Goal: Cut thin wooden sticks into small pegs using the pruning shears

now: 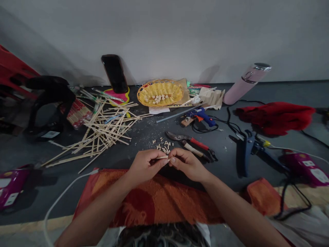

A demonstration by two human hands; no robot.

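My left hand (147, 165) is closed in a pinch around a thin wooden stick (161, 157), which points toward my right hand. My right hand (189, 166) is closed too, its thumb and fingertips meeting at the stick's end. A tiny pale wooden piece shows there, mostly covered by the fingers. Just beyond my fingertips lie several short cut stick pieces (166, 145) on the dark tabletop. Pruning shears (193, 144) with red and pale handles rest beside them, to the right. Both hands hover over the near side of the table, above an orange cloth (177, 202).
A loose heap of wooden sticks (102, 132) spreads at left. Behind are a yellow basket (142, 96) holding small pieces, a propped phone (114, 72) and a blue glue gun (204, 117). A pink flask (241, 87), red cloth (277, 116) and blue-handled tool (245, 154) stand or lie right.
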